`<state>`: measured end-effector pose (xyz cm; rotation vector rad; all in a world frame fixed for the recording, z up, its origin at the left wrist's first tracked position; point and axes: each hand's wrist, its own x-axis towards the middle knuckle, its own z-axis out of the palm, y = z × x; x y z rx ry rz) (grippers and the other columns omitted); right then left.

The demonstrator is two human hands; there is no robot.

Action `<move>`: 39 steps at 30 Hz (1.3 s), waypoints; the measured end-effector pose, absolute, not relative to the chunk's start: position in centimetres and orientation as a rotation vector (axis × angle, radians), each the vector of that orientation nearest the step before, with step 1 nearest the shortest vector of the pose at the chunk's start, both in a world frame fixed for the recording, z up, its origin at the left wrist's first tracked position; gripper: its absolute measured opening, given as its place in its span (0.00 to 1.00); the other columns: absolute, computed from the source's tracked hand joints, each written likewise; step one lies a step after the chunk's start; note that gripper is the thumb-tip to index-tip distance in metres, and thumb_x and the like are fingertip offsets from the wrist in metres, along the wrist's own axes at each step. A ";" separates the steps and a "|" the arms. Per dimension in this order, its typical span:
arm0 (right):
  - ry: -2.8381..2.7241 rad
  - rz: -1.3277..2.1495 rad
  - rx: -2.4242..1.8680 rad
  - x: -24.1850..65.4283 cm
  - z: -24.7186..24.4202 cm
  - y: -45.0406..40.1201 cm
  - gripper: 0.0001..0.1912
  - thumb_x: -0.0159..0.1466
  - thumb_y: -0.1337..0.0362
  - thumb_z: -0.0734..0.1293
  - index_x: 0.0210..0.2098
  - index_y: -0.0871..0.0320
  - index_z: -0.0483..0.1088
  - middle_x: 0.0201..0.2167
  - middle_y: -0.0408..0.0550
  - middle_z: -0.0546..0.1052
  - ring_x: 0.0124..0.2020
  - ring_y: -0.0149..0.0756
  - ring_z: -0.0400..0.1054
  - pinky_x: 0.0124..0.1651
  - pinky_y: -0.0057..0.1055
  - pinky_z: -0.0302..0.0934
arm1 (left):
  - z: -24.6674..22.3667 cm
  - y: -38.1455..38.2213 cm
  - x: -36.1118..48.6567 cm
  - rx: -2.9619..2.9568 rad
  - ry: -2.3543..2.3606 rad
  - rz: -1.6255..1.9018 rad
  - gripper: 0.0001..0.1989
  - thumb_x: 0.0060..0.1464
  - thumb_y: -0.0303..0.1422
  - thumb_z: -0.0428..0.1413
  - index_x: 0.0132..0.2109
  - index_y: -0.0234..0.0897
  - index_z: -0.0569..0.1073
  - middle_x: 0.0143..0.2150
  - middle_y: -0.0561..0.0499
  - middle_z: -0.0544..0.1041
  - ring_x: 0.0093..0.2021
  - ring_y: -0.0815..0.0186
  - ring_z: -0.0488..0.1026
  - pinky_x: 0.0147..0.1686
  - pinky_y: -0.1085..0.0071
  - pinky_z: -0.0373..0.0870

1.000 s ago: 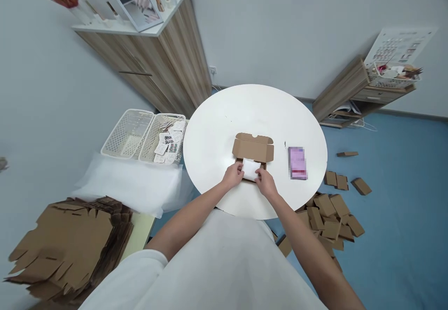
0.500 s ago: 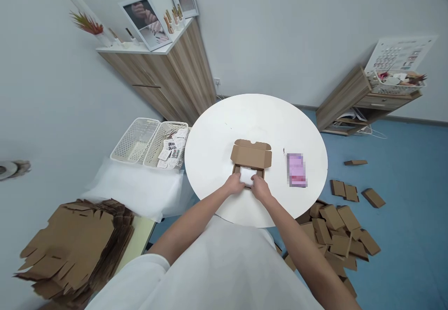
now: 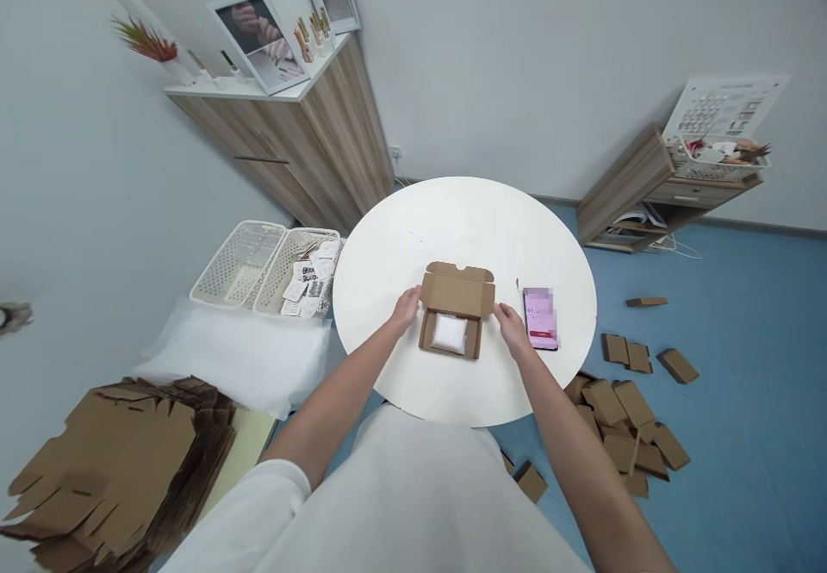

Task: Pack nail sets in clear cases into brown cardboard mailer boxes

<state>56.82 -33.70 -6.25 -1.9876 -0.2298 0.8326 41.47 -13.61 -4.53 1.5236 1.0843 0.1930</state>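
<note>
With left hand (image 3: 406, 308) and right hand (image 3: 512, 329) at either side of the raised lid (image 3: 455, 293), with fingertips close together, seemingly touching its side flaps (image 3: 489, 299); cannot tell whether pinching. Looks like the lid-folding step, judging from the white packet (image 3: 449, 333) lying inside the open cardboard mailer box (image 3: 472, 339), just nearer the body. Probably calls for tucking the flaps inward, then swinging the lid over. Beside the right hand, on the round white table (image 3: 465, 228): a purple-screened smartphone (image 3: 538, 314).

Both arms (image 3: 331, 409) reach forward, hands (image 3: 407, 308) apart, fingers (image 3: 500, 312) seemingly slightly curled.
</note>
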 end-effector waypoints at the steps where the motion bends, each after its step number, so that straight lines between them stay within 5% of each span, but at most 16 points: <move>1: -0.176 0.916 -1.905 57.2 -6.4 -33.5 0.32 0.56 0.43 0.54 0.53 0.56 0.59 0.55 0.53 0.63 0.53 0.41 0.59 0.49 0.37 0.56 | -4.5 -13.3 41.8 1.474 1.054 0.152 0.27 0.54 0.52 0.38 0.45 0.37 0.67 0.51 0.42 0.69 0.50 0.61 0.67 0.45 0.66 0.63; 13: -0.332 0.970 -1.575 57.2 -4.0 -31.4 0.32 0.58 0.41 0.47 0.53 0.48 0.61 0.54 0.43 0.65 0.52 0.36 0.60 0.50 0.35 0.55 | -3.4 -13.3 42.4 1.309 0.955 0.116 0.38 0.52 0.56 0.29 0.55 0.33 0.61 0.53 0.40 0.66 0.51 0.61 0.66 0.44 0.68 0.65; 22: -0.295 1.033 -1.520 55.6 -5.0 -34.4 0.33 0.58 0.40 0.44 0.49 0.50 0.64 0.53 0.43 0.65 0.52 0.37 0.59 0.52 0.38 0.54 | -2.1 -14.6 39.5 1.277 0.854 0.092 0.41 0.49 0.58 0.23 0.54 0.41 0.64 0.40 0.47 0.72 0.45 0.65 0.70 0.43 0.69 0.66; 29: -0.265 1.141 -1.512 54.8 -4.7 -35.2 0.30 0.59 0.41 0.48 0.49 0.50 0.63 0.49 0.46 0.67 0.48 0.38 0.64 0.48 0.37 0.57 | -2.0 -14.8 37.9 1.340 0.827 0.001 0.32 0.51 0.57 0.34 0.46 0.44 0.71 0.52 0.47 0.69 0.50 0.59 0.65 0.45 0.64 0.64; 33: -0.283 1.151 -1.670 54.3 -4.1 -35.5 0.28 0.58 0.43 0.51 0.45 0.54 0.65 0.47 0.49 0.69 0.44 0.37 0.66 0.46 0.34 0.58 | -2.2 -15.2 37.5 1.432 0.799 -0.096 0.26 0.52 0.53 0.41 0.44 0.41 0.72 0.52 0.46 0.69 0.46 0.59 0.68 0.42 0.67 0.65; 39: -0.399 1.081 -2.039 52.9 -5.0 -36.1 0.19 0.54 0.52 0.63 0.39 0.58 0.65 0.36 0.48 0.73 0.37 0.34 0.67 0.37 0.29 0.58 | -4.5 -17.0 36.3 1.667 0.888 -0.121 0.27 0.51 0.44 0.49 0.57 0.40 0.57 0.52 0.44 0.66 0.40 0.65 0.70 0.37 0.71 0.66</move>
